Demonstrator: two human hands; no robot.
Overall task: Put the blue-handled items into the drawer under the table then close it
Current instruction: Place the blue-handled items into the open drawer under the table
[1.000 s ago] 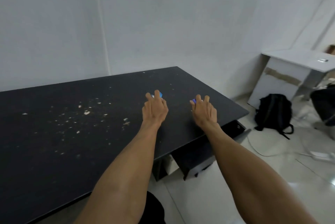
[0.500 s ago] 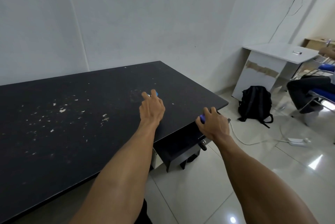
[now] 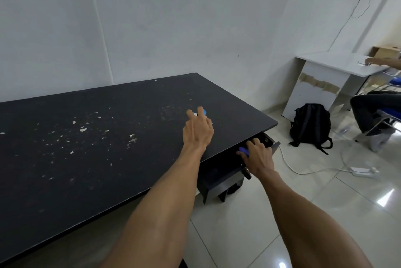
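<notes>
1. Now the right hand [image 3: 258,157], fingers curled round a blue handle [image 3: 243,150], has dropped from the table [image 3: 108,137] edge into the open drawer [image 3: 219,175].
2. Meanwhile the left hand [image 3: 198,131] stays on the tabletop, fingers pinching a blue item [image 3: 204,112], mostly hidden.

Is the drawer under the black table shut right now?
No, the drawer is pulled out below the table edge, and the right hand holds a blue-handled item over it.
</notes>
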